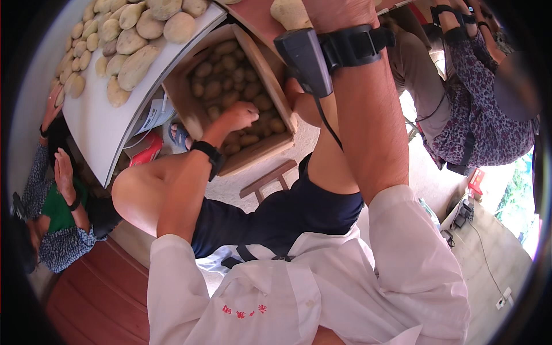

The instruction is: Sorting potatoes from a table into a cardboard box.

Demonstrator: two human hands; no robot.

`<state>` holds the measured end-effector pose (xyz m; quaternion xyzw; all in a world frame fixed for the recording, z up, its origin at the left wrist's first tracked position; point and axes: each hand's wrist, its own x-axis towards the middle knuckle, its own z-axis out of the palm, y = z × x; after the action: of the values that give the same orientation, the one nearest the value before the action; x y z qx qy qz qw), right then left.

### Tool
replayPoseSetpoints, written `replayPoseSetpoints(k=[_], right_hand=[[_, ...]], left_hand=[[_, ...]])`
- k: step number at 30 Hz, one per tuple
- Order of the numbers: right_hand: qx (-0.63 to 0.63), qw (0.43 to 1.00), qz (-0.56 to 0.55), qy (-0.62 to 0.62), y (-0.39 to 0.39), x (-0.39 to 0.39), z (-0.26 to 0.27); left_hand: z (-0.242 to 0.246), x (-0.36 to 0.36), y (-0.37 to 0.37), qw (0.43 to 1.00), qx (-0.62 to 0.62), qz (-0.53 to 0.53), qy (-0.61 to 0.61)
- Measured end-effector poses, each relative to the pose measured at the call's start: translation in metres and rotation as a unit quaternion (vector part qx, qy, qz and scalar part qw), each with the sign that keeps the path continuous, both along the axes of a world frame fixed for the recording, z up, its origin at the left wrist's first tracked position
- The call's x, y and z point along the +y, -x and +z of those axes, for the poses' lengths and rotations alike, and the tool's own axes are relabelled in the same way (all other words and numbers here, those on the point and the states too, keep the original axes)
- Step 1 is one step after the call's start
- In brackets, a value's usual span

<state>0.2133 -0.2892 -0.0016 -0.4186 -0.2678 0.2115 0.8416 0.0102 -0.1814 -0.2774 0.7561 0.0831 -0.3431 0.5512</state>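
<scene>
My left hand (240, 116) reaches down over a box (246, 161) that holds many potatoes (228, 77). Its fingers are curled, and whether anything lies inside them is hidden. At the top edge of the view is my right hand (340, 15), partly cut off, above a red-brown surface (258, 13). A pale potato (290, 15) shows right beside it, partly covered by the hand. My right fingers are out of sight, so the grip cannot be made out. Each wrist wears a black strap, and the right one carries a dark device (304, 62) with a cable.
Many potatoes (129, 43) lie on a white tabletop (99, 142) at the upper left. A person (64, 215) sits at the left, one hand by those potatoes. Other people (474, 108) are at the right. A wooden stool (269, 179) stands between my knees.
</scene>
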Motion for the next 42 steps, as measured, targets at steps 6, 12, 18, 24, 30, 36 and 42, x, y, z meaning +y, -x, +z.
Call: replayPoseSetpoints(k=[6, 12, 18, 24, 30, 36, 42], right_hand=[[0.101, 0.994, 0.024, -0.037, 0.022, 0.008, 0.015], [0.205, 0.974, 0.061, -0.071, 0.029, 0.002, 0.027], [0.123, 0.992, -0.007, -0.040, 0.012, -0.025, 0.007], [0.137, 0.990, 0.018, -0.031, 0.006, -0.019, 0.005], [0.152, 0.988, 0.013, 0.014, 0.003, -0.021, 0.005], [0.162, 0.987, 0.013, 0.011, 0.006, -0.015, 0.008], [0.153, 0.988, -0.006, -0.010, -0.001, -0.023, 0.004]], left_hand=[[-0.141, -0.017, 0.027, 0.983, -0.060, -0.115, -0.132], [-0.176, -0.031, 0.045, 0.986, -0.114, -0.053, -0.112], [-0.096, -0.066, -0.006, 0.982, 0.142, -0.113, -0.051], [-0.068, -0.032, 0.001, 0.990, 0.125, -0.072, -0.004], [-0.049, -0.035, 0.003, 0.994, 0.089, -0.017, 0.053], [-0.029, -0.022, 0.012, 0.990, 0.074, 0.030, 0.118], [0.001, -0.015, 0.019, 0.992, 0.061, 0.044, 0.106]])
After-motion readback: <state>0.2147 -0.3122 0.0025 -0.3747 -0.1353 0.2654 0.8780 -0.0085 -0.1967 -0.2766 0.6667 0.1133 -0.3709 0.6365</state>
